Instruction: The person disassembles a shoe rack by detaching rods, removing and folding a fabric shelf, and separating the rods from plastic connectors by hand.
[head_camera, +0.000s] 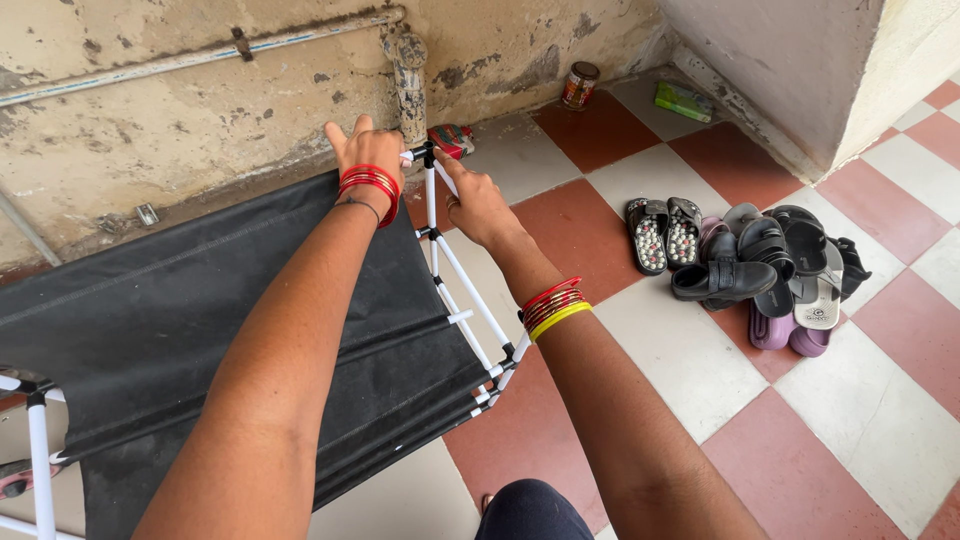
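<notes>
A rack of white tubes (468, 292) with black fabric shelves (200, 300) stands on the checked floor in front of me. My left hand (366, 146) rests on the top far corner of the rack, fingers spread over the black fabric edge. My right hand (476, 205) grips a white tube just below the black corner joint (429, 152). Red bangles circle my left wrist; red and yellow bangles circle my right wrist.
A stained wall with a metal pipe (200, 55) runs behind the rack. A pile of sandals and slippers (750, 265) lies to the right. A tin can (579, 85) and a green packet (683, 101) sit by the wall corner.
</notes>
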